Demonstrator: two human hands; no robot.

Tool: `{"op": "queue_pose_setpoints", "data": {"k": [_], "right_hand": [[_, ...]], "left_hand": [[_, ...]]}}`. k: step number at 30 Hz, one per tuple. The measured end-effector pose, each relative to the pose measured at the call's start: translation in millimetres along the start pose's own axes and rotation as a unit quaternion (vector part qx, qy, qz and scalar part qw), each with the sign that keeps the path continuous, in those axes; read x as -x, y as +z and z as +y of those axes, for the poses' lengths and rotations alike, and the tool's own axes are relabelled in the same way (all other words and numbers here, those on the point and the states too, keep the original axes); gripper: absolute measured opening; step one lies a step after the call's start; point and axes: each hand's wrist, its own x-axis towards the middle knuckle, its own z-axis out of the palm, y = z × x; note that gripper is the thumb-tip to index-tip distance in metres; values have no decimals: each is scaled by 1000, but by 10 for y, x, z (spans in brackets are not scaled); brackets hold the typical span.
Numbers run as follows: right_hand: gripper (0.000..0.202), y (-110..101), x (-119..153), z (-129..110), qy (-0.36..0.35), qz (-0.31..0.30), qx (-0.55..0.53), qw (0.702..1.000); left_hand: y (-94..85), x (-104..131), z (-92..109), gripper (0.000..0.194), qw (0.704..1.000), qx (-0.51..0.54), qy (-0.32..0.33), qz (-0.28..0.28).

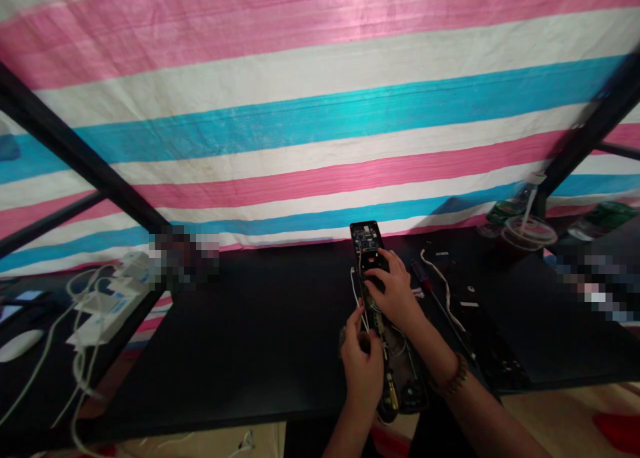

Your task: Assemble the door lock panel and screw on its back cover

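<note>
A long, narrow black electronic device [410, 398] lies opened on the dark table, its inside showing. At its far end sits a circuit board [366, 237], with thin wires running down the length. My left hand [363, 371] is at the left edge of the lower half, thumb and fingers closed around a thin white wire [356, 287]. Farther up, my right hand [395, 295] reaches across from the right, its curled thumb and fingers gripping the casing just below the board. My fingers hide part of the middle section.
Right of the device lie a screwdriver [421, 275], a white cable [440, 271] and a black panel [493, 341] with small parts. A lidded cup with a straw [529, 233] stands at the back right. White power strips [107, 311] with tangled cords are at left. Striped sheeting [320, 131] hangs behind.
</note>
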Motion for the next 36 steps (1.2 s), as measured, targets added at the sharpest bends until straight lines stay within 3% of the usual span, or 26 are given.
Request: {"op": "queue_pose_setpoints", "data": {"k": [7, 18, 36], "right_hand": [[15, 179, -101, 106, 18, -43, 38, 998], [12, 186, -114, 145, 15, -28, 19, 999], [12, 154, -125, 109, -4, -54, 62, 997]], "left_hand": [[9, 22, 30, 47, 1000, -14, 0, 7], [7, 21, 72, 46, 1000, -31, 5, -1], [3, 20, 64, 46, 998, -58, 10, -5]]}}
